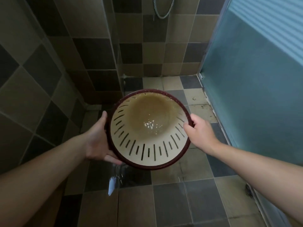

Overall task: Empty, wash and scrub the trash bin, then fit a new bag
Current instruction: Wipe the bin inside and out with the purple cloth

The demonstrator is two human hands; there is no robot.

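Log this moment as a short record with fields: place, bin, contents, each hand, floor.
place: tiled shower corner, shower hose above, frosted door on the right
bin: cream slotted trash bin with dark red rim, held off the floor, mouth tilted toward the camera
contents: murky brown water pooled inside
left hand: holds the rim from the left, fingers underneath
right hand: grips the rim on the right
floor: wet, water spilling below the bin

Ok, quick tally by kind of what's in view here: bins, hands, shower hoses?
Trash bin, cream with a dark red rim, holding murky water: 1
Hands, left hand and right hand, both on the bin's rim: 2
Shower hose: 1
Total: 4
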